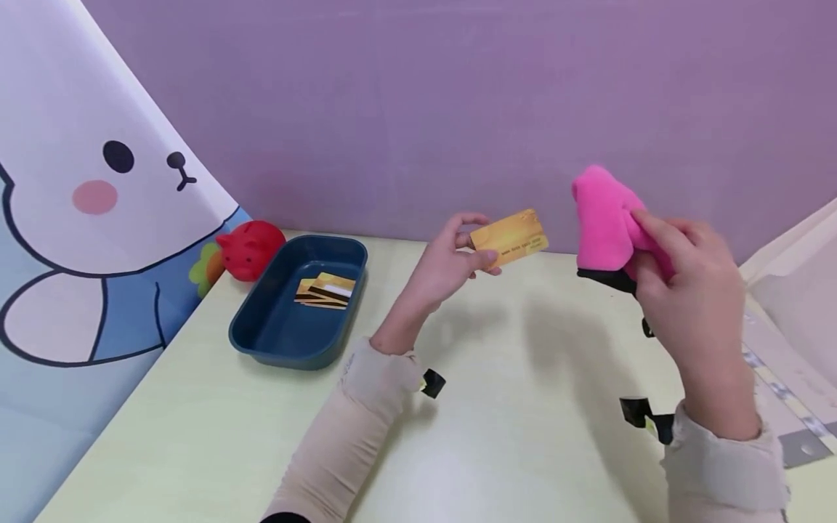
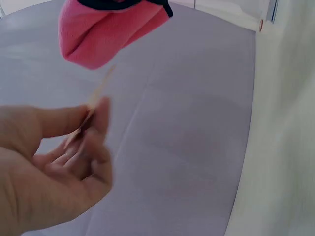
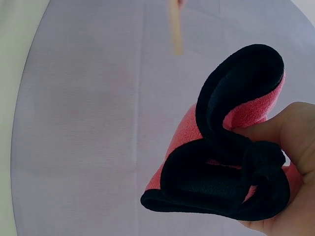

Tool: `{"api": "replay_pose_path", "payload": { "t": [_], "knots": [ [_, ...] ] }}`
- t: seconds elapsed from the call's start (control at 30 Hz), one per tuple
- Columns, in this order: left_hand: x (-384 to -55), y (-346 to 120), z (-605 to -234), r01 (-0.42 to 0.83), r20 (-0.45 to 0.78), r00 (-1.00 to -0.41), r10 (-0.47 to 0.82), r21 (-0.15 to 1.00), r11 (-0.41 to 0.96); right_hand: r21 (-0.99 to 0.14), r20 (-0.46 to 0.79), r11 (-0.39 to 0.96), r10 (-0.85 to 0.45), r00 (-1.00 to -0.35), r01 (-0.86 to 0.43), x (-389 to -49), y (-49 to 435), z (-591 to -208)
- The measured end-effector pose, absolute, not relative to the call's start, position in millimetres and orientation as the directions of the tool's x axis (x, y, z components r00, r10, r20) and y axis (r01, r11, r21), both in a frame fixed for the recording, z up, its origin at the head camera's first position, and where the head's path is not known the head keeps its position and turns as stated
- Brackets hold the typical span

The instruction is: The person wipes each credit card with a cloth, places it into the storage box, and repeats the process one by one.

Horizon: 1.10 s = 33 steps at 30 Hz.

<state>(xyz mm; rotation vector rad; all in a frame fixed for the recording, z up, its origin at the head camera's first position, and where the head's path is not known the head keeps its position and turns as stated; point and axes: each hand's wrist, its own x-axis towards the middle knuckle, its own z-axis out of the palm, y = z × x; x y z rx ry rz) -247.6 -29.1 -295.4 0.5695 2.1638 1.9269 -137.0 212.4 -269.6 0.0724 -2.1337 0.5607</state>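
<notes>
In the head view my left hand [image 1: 451, 254] pinches a gold bank card [image 1: 513, 238] at its left end, its printed face toward the camera. The left wrist view shows that card nearly edge-on between thumb and fingers. My right hand [image 1: 693, 290] grips a folded pink cloth [image 1: 604, 221] with a dark border, held above the table to the right of the card. In the right wrist view the cloth's black edging [image 3: 216, 196] bends in loops. A gap separates cloth and card.
A dark blue tray [image 1: 261, 352] on the table's left holds several gold cards [image 1: 330, 285]. Behind it sits a red piggy bank [image 1: 251, 250]. A purple backdrop [image 1: 425, 109] stands along the table's [image 1: 497, 450] far edge. Pale, box-like material [image 1: 798, 290] lies at the right.
</notes>
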Motion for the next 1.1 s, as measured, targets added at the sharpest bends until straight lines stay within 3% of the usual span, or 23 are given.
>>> {"api": "replay_pose_path", "payload": {
  "t": [0.23,0.53,0.67,0.83,1.0,1.1],
  "knots": [
    [-242.3,-25.4,-292.9,0.297,0.281,-0.911,0.303,0.955,0.008,-0.358,0.790,0.900,0.150,-0.594,-0.249,-135.2,211.4,-271.7],
    [-243.7,-24.7,-290.1,0.353,0.348,-0.913,0.215,0.936,-0.018,-0.378,0.817,0.889,0.188,-0.546,-0.260,-137.0,212.0,-270.6],
    [-243.3,-25.7,-291.2,0.403,0.400,-0.896,0.193,0.915,-0.027,-0.393,0.855,0.863,0.215,-0.472,-0.318,-138.2,206.5,-267.7],
    [-242.6,-24.1,-294.2,0.460,0.461,-0.867,0.190,0.886,-0.055,-0.401,0.903,0.815,0.276,-0.329,-0.418,-139.2,192.6,-263.8],
    [-234.6,-14.5,-297.3,0.449,0.449,-0.864,0.227,0.892,-0.053,-0.261,0.955,0.834,0.149,-0.257,-0.486,-144.9,165.8,-272.3],
    [-227.0,-9.8,-298.9,0.426,0.414,-0.878,0.242,0.905,0.001,-0.133,0.955,0.836,-0.036,-0.294,-0.532,-151.2,149.5,-283.9]
  ]
}}
